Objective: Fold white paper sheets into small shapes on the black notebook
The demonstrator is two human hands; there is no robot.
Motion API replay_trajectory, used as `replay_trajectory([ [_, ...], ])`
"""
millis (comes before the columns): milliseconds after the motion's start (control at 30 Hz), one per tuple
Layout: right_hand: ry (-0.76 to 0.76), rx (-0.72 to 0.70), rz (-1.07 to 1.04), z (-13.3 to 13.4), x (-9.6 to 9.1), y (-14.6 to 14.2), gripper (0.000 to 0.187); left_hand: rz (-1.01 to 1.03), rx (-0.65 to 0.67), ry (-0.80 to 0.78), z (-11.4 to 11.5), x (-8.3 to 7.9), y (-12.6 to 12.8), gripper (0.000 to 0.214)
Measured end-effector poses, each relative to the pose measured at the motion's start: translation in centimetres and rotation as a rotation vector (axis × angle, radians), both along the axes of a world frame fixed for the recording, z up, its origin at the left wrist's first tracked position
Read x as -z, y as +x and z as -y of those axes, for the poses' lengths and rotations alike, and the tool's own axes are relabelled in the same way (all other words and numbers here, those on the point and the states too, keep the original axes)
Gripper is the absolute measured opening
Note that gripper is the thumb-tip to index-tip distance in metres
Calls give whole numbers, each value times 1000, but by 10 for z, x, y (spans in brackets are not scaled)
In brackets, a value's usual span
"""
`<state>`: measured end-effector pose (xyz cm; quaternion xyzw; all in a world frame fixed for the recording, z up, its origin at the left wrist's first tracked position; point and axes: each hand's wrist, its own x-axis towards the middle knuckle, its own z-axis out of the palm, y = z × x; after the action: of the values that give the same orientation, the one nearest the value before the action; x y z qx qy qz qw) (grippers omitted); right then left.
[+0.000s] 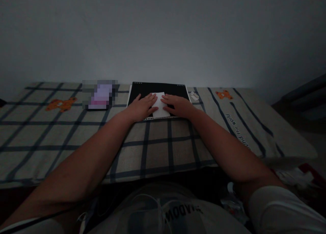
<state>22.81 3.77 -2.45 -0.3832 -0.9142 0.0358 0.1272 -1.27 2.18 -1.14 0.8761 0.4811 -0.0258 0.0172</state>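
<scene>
A piece of white paper (160, 108), which looks folded, lies on a black sheet (158, 87) with small holes along its edges. My left hand (143, 107) rests flat with fingers spread, its fingertips on the paper's left edge. From the other side my right hand (178, 105) lies flat too, its fingertips touching the paper's right edge. Between the two hands the middle of the paper shows. White edges stick out from under the black sheet at its sides.
A plaid cloth (158, 152) covers the table, which stands against a pale wall (163, 37). Left of the sheet is a phone (102, 96) with a lit, blurred screen. A small whitish scrap (195, 96) lies just right of the sheet.
</scene>
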Motion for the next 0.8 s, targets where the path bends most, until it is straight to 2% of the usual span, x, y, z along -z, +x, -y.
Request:
replay_trajectory([
  [367, -65, -46, -10, -3, 2, 0, 48, 41, -91, -1, -3, 1, -5, 65],
  [633, -34, -47, -3, -3, 2, 0, 46, 110, -105, 38, -8, 0, -6, 55],
  [800, -28, -43, 5, -3, 2, 0, 47, 83, -93, -2, -11, -2, -9, 61],
])
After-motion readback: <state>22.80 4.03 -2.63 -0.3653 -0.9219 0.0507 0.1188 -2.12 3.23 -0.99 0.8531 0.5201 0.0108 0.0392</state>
